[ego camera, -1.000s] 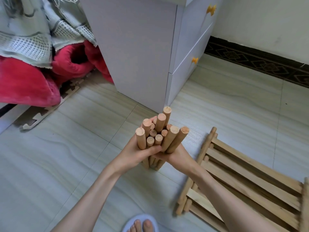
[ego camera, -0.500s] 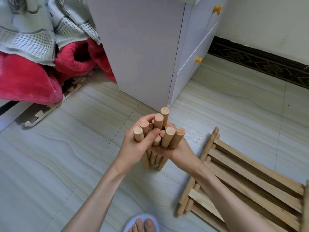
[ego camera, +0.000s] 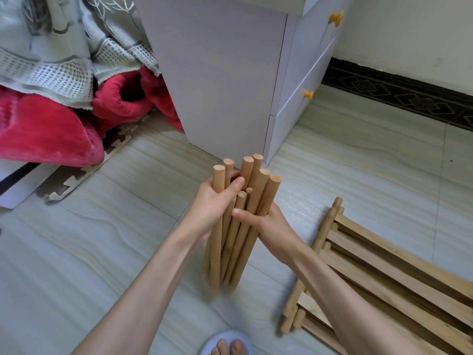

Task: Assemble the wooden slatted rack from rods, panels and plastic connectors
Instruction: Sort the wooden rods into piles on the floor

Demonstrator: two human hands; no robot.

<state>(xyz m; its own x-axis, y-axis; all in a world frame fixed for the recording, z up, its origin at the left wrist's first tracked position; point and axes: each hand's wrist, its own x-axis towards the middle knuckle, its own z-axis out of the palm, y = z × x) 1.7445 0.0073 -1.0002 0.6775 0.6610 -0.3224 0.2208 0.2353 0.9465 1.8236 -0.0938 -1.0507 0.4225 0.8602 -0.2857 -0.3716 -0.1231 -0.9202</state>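
my left hand (ego camera: 213,201) wraps its curled fingers around the upper left side of a bundle of round pale wooden rods (ego camera: 236,226), thumb lying across the front. the bundle stands nearly upright between my hands, long axis running floor to top, lower ends blurred at the pale tiled floor (ego camera: 102,239) and fanning slightly wider at the cut tops. the rods are smooth, light tan dowels of uneven height, some short ones tucked low in the middle. my right hand (ego camera: 268,224) grips the bundle lower down from the right, thumb pointing left across the rods. both hands are equally close; i judge the right is better placed to draw one rod out. right of the bundle, just beside my right forearm, a stack of flat slatted wooden panels (ego camera: 384,265) lies on the floor, slats running away to the lower right. no plastic connectors are in sight.
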